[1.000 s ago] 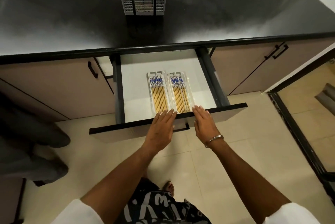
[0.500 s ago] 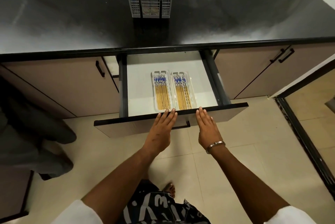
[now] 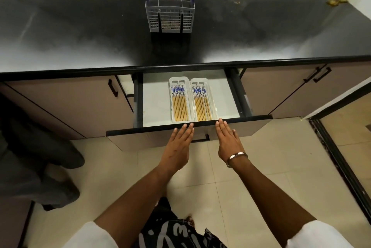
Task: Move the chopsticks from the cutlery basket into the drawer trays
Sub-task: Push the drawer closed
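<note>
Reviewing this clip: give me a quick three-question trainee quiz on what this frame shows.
1. True or false: both trays in the drawer hold chopsticks.
2. Where does the cutlery basket stand? A) in the drawer B) at the back of the counter C) on the floor
3. Fill in: the left hand and right hand have straight fingers at the drawer's ____ edge.

Key: 1 true; 2 B; 3 front.
</note>
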